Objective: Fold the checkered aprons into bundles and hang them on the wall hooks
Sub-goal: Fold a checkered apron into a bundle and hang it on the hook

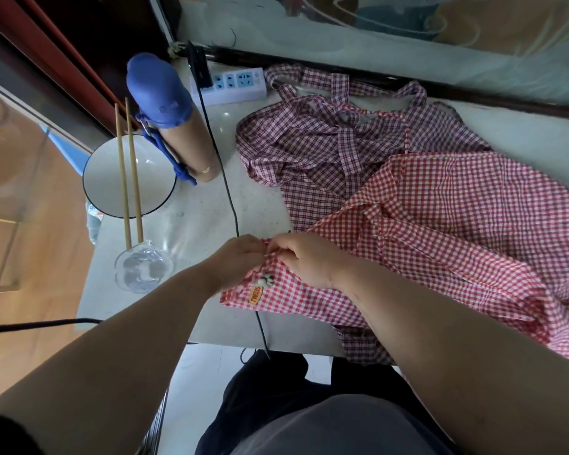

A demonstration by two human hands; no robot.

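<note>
A red-and-white checkered apron (457, 231) lies spread over the right half of the white table (191, 231), with an orange label patch near its left corner. My left hand (235, 264) and my right hand (309, 261) meet at that corner and both pinch the apron's edge, fingertips touching. Behind it a darker maroon checkered apron (326, 139) lies crumpled with its straps tangled on top. No wall hooks are in view.
A white bowl (109, 178) with chopsticks (128, 172) across it, a clear glass (143, 267) and a blue-capped flask (171, 116) stand at the table's left. A power strip (234, 85) sits at the back; its black cable (230, 198) runs toward the front edge.
</note>
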